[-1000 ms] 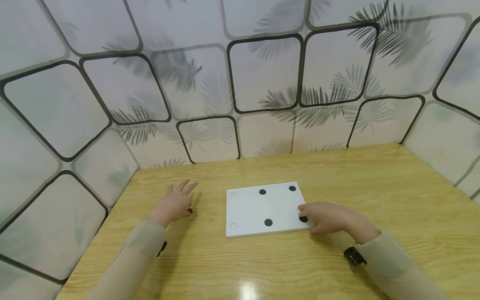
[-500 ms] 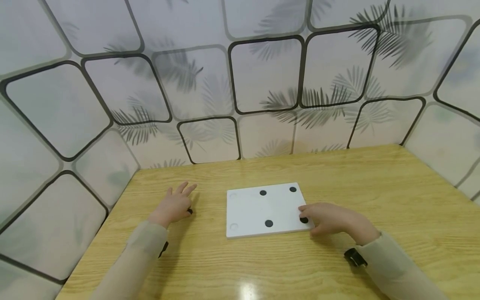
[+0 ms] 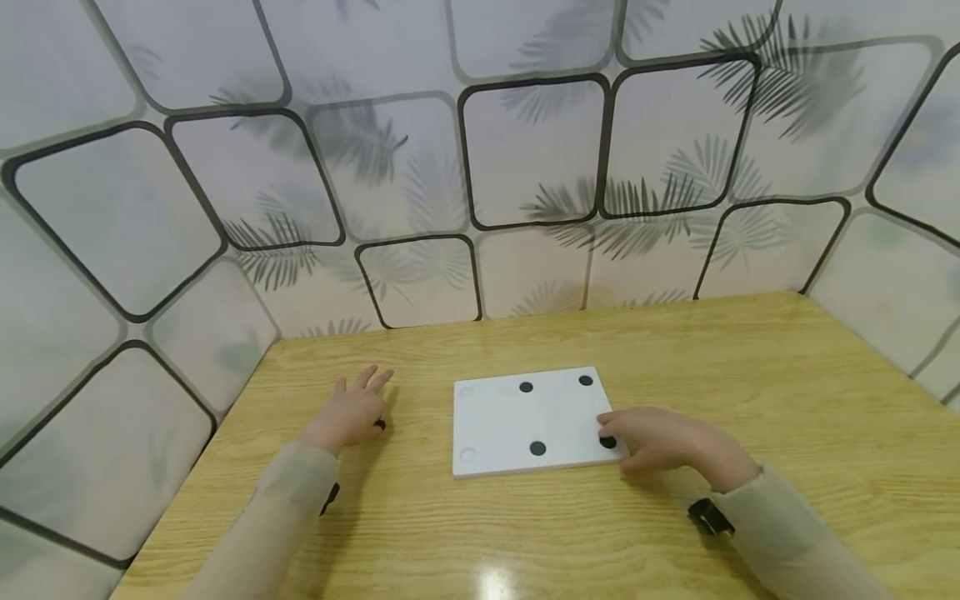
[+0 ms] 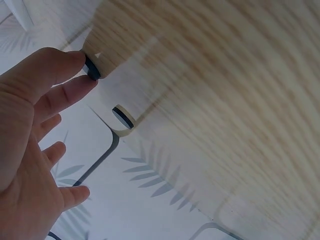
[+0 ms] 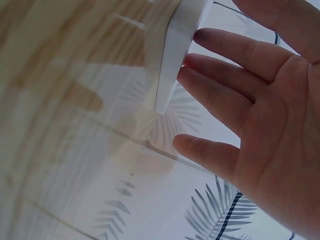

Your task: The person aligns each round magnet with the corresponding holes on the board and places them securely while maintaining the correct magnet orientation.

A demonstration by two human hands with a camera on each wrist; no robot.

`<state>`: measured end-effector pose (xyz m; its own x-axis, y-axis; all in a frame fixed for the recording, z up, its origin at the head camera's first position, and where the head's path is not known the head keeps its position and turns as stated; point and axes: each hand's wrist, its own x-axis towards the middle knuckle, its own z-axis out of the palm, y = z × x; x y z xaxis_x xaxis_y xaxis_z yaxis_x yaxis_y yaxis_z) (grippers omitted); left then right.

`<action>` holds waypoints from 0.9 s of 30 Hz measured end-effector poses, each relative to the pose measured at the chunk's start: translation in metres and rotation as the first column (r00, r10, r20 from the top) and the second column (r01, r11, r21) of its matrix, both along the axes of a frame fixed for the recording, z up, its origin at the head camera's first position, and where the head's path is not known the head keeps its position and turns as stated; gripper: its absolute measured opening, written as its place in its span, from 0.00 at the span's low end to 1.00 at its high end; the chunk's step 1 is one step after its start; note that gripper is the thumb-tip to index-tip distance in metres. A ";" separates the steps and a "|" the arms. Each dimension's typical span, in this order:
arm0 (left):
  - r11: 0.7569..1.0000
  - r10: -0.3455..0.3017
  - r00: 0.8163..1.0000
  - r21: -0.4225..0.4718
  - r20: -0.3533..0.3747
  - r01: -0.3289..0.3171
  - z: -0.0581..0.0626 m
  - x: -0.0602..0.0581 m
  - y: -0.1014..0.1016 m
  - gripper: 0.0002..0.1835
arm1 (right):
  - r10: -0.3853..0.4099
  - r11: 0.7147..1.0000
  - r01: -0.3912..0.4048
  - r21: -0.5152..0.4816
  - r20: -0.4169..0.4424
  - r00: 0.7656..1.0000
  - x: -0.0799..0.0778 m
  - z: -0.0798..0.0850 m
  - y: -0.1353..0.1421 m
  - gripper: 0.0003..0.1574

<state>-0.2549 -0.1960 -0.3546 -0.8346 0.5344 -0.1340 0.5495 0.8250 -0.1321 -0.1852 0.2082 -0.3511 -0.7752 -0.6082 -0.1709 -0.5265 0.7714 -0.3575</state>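
Observation:
A flat white board [image 3: 502,421] lies on the table with several black discs [image 3: 537,448] set into it. Along its left side show two round recesses [image 3: 468,454]. My left hand [image 3: 348,412] is above the table left of the board, its thumb and index finger pinching a small dark disc [image 4: 91,67] by the rim. Beyond those fingertips, in the left wrist view, a second dark disc [image 4: 123,117] lies flat; my hand hides it from the head view. At the board's near right corner, my right hand [image 3: 660,437] touches the edge with nearly straight fingers.
The glossy wooden table [image 3: 420,533] reflects the wall in both wrist views. Behind it and at both sides rises a pale patterned wall [image 3: 532,158] with dark outlines and leaf prints. A dark strap [image 3: 711,517] shows at the right cuff.

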 end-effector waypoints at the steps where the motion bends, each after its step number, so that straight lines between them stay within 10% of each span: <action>1: 1.000 -0.001 1.000 0.005 0.000 0.001 -0.001 0.000 0.000 0.17 | -0.001 1.000 0.001 0.000 0.000 1.000 0.000 0.000 0.000 0.25; 27: 1.000 -0.025 1.000 0.018 -0.012 0.025 0.004 -0.007 0.018 0.17 | -0.031 1.000 0.031 -0.002 0.020 0.999 0.000 -0.001 -0.001 0.25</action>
